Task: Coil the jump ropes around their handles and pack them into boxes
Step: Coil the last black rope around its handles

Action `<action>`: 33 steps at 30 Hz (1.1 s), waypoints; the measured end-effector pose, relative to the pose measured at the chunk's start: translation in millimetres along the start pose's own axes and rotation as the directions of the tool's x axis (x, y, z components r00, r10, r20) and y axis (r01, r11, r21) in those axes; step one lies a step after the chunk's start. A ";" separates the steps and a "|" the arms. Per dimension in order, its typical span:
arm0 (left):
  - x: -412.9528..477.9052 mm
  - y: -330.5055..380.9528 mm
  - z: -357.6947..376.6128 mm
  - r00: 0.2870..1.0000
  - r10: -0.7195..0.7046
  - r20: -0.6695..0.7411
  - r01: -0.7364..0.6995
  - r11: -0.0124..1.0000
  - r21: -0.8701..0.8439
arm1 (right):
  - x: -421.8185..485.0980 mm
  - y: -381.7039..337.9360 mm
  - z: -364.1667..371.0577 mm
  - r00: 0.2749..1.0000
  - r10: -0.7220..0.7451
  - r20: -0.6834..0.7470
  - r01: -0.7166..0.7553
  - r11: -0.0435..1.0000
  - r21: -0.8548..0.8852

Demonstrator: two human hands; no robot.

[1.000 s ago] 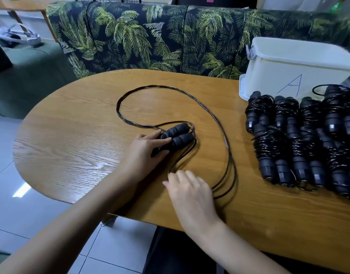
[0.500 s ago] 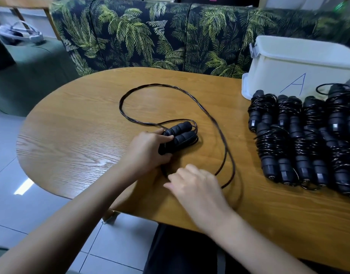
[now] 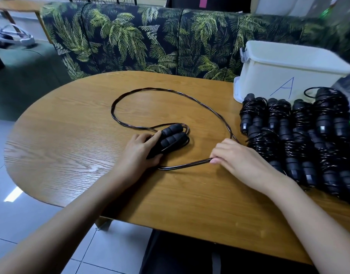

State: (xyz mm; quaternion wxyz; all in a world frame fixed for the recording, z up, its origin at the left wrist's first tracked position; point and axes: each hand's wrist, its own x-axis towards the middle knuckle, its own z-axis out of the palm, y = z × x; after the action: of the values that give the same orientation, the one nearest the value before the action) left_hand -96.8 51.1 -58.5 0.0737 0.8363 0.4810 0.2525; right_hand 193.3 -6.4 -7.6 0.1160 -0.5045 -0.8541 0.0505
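Two black foam handles [image 3: 171, 138] of a jump rope lie side by side on the wooden table [image 3: 71, 147]. My left hand [image 3: 138, 151] grips their near ends. The black doubled rope [image 3: 150, 90] loops out across the table and back. My right hand [image 3: 241, 161] pinches the rope to the right of the handles, pulling a stretch of it taut. Several coiled jump ropes [image 3: 300, 139] lie in a pile at the right. A white lidded box [image 3: 285, 68] marked "A" stands behind the pile.
A sofa [image 3: 150, 40] with a palm-leaf print runs behind the table. The table's rounded left edge drops to a tiled floor [image 3: 16, 218]. A green seat with a white object on it is at the far left.
My right hand has moved right from near the table's front and taken hold of the rope, drawing the loop tighter. My left hand has closed on the handles and stayed in place.
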 end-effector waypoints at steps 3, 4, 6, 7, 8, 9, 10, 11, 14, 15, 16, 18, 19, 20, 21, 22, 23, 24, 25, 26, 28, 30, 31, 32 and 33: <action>5.2 -2.5 -12.3 1.000 -0.019 -0.022 0.017 0.995 -0.103 | 5.4 8.7 -1.9 0.999 0.039 0.033 -0.042 0.992 0.117; 7.3 -3.6 -18.2 0.999 -0.025 -0.022 0.021 0.990 -0.143 | 8.2 11.8 -3.8 0.999 0.042 0.026 -0.045 0.987 0.152; 11.5 -4.7 -29.3 1.000 0.000 -0.030 -0.006 0.980 -0.198 | 12.8 17.2 -10.8 0.999 0.050 0.000 -0.049 0.979 0.197; 12.8 -3.7 -34.7 0.999 0.020 -0.033 -0.027 0.973 -0.228 | 14.9 19.6 -15.5 0.997 0.073 -0.014 -0.068 0.972 0.225; 13.5 -2.1 -39.9 0.998 0.046 -0.036 -0.054 0.964 -0.262 | 16.8 21.9 -20.9 0.993 0.116 -0.026 -0.104 0.957 0.270; 13.1 0.8 -45.4 0.996 0.078 -0.039 -0.086 0.955 -0.283 | 18.8 24.0 -26.7 0.986 0.164 -0.031 -0.145 0.933 0.330; 11.9 4.5 -51.1 0.992 0.121 -0.038 -0.126 0.950 -0.285 | 21.7 25.9 -32.4 0.977 0.210 -0.031 -0.182 0.904 0.387; 9.5 10.0 -57.9 0.984 0.174 -0.024 -0.174 0.946 -0.273 | 25.9 27.5 -37.3 0.969 0.245 -0.025 -0.211 0.878 0.430; 4.0 38.5 -69.5 0.919 0.390 0.058 -0.375 0.910 -0.176 | 48.7 26.4 -47.6 0.954 0.300 0.008 -0.270 0.848 0.456; 3.0 50.3 -68.6 0.882 0.464 0.080 -0.457 0.884 -0.097 | 58.6 22.3 -51.2 0.952 0.305 0.024 -0.285 0.852 0.440; 2.1 60.8 -64.6 0.846 0.525 0.095 -0.528 0.849 0.011 | 68.6 17.2 -54.5 0.952 0.303 0.033 -0.289 0.861 0.418; -0.9 77.6 -56.9 0.819 0.560 0.126 -0.573 0.783 0.242 | 84.0 5.4 -62.6 0.956 0.293 0.010 -0.274 0.881 0.386; -2.0 82.2 -55.6 0.842 0.526 0.122 -0.534 0.778 0.331 | 88.2 -0.3 -67.6 0.957 0.291 -0.015 -0.264 0.887 0.379; -2.8 84.0 -55.5 0.875 0.472 0.111 -0.475 0.790 0.388 | 89.5 -5.6 -72.3 0.956 0.289 -0.044 -0.251 0.890 0.381; -2.8 84.4 -56.9 0.909 0.404 0.106 -0.409 0.812 0.417 | 87.9 -10.6 -75.9 0.956 0.286 -0.069 -0.238 0.889 0.392; -1.9 83.4 -58.1 0.935 0.342 0.097 -0.348 0.828 0.440 | 84.1 -16.4 -78.3 0.955 0.282 -0.088 -0.223 0.884 0.410; -0.8 81.9 -58.1 0.955 0.285 0.086 -0.292 0.840 0.458 | 78.7 -22.4 -79.9 0.955 0.280 -0.101 -0.212 0.877 0.432; -0.5 80.8 -56.7 0.969 0.235 0.074 -0.242 0.848 0.471 | 72.9 -28.1 -80.3 0.953 0.282 -0.111 -0.206 0.871 0.446; -0.5 81.0 -55.6 0.980 0.188 0.067 -0.197 0.858 0.475 | 66.9 -33.6 -80.2 0.949 0.291 -0.124 -0.207 0.868 0.452; -0.4 80.9 -53.7 0.987 0.152 0.053 -0.158 0.869 0.469 | 61.3 -37.8 -79.5 0.943 0.305 -0.136 -0.215 0.865 0.454; 1.2 80.1 -50.5 0.994 0.107 0.021 -0.105 0.892 0.439 | 49.9 -45.9 -74.7 0.931 0.339 -0.133 -0.241 0.848 0.473; 4.9 78.7 -46.6 0.996 0.083 0.013 -0.081 0.902 0.423 | 36.9 -57.7 -64.5 0.934 0.338 -0.116 -0.235 0.824 0.515; 7.1 79.1 -46.1 0.997 0.072 0.009 -0.069 0.902 0.427 | 30.0 -65.7 -57.0 0.937 0.331 -0.113 -0.223 0.813 0.538; 9.2 79.0 -46.1 0.998 0.063 -0.009 -0.053 0.900 0.433 | 22.9 -74.8 -49.7 0.939 0.324 -0.113 -0.210 0.804 0.556; 10.7 78.7 -45.9 0.999 0.040 -0.014 -0.031 0.910 0.413 | 15.7 -83.3 -42.6 0.941 0.318 -0.117 -0.199 0.798 0.568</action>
State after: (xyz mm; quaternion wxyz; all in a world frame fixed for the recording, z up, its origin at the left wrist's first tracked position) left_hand -54.7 13.2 13.7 -0.1144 0.8388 0.5091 0.1555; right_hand 125.8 -34.5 53.0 0.3357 -0.5647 -0.7093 0.2556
